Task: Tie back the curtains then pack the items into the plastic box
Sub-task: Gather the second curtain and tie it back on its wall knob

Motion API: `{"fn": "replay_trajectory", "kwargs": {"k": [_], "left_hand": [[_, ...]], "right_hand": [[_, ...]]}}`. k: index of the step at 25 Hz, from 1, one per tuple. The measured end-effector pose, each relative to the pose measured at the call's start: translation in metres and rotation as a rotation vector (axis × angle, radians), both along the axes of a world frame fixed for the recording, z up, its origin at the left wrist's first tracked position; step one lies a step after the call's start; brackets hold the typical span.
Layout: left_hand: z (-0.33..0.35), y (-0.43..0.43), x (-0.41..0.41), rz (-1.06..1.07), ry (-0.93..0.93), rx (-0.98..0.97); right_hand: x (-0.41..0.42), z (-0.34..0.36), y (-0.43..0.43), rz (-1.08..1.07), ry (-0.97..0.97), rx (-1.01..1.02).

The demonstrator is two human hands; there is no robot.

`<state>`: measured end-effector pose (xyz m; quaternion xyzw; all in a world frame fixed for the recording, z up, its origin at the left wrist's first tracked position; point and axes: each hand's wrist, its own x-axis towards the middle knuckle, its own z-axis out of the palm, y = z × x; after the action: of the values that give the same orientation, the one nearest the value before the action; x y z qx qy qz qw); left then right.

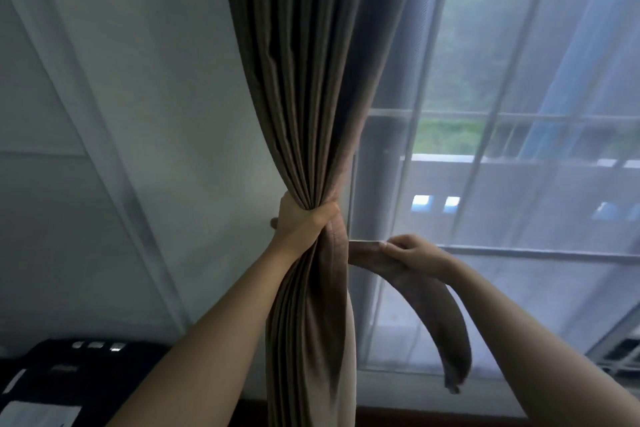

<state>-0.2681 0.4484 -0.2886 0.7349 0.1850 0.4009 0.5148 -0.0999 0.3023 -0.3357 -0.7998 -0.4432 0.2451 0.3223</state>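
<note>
A brown pleated curtain (304,80) hangs in the middle of the view, bunched into a narrow bundle at waist height. My left hand (301,222) is closed around that bundle, squeezing the folds together. Just to the right, my right hand (412,255) holds a flat brown tieback strap (446,319). One end of the strap points at the curtain's right edge, and the other end curves down and hangs free. The plastic box is out of sight.
A sheer white curtain (519,184) covers the window on the right, with a balcony rail and trees behind it. A white wall (156,97) fills the left. A dark object with small light squares (69,374) sits at the lower left.
</note>
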Motion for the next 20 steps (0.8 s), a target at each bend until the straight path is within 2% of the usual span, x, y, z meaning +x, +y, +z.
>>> {"fn": "replay_trajectory", "kwargs": {"k": [3, 11, 14, 20], "left_hand": [[0.001, -0.007, 0.013, -0.017, -0.002, 0.017], [0.001, -0.023, 0.030, -0.008, 0.003, -0.035], [0.000, -0.030, 0.034, 0.113, 0.000, -0.052], [0.002, -0.036, 0.025, 0.409, 0.039, 0.034]], "right_hand": [[0.005, 0.024, -0.004, -0.043, -0.036, 0.060], [-0.007, 0.036, -0.004, -0.076, 0.061, 0.148], [-0.014, 0.041, -0.003, -0.102, 0.125, 0.203], [-0.024, 0.047, -0.011, -0.159, -0.011, 0.158]]}}
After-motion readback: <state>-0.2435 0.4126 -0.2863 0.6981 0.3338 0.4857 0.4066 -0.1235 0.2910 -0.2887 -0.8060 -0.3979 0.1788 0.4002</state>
